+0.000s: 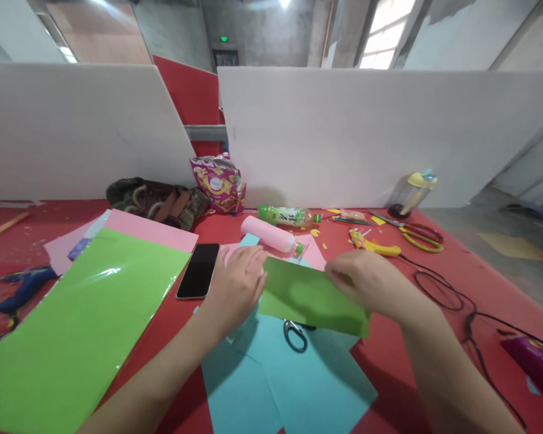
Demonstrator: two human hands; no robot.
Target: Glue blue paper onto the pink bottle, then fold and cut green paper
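A strip of green paper [308, 295] is held up between my two hands above the table. My left hand [239, 280] is closed on its left end, and my right hand [366, 280] pinches its upper right edge. Beneath the strip lie light blue sheets [262, 380] and a pair of scissors [295, 337], whose dark handle loop shows while the blades are hidden. Just beyond the strip rests a bottle wrapped in pink paper [271, 235] with a green cap. A black phone [199, 271] lies left of my left hand.
Large green sheets [85, 313] cover the left side, beside a blue glue gun [25, 289]. A green-labelled bottle [289, 216] and a snack bag [219, 184] are at the back. To the right are a yellow glue gun [375, 246], its cable, large scissors [419, 235] and a clear cup [409, 196].
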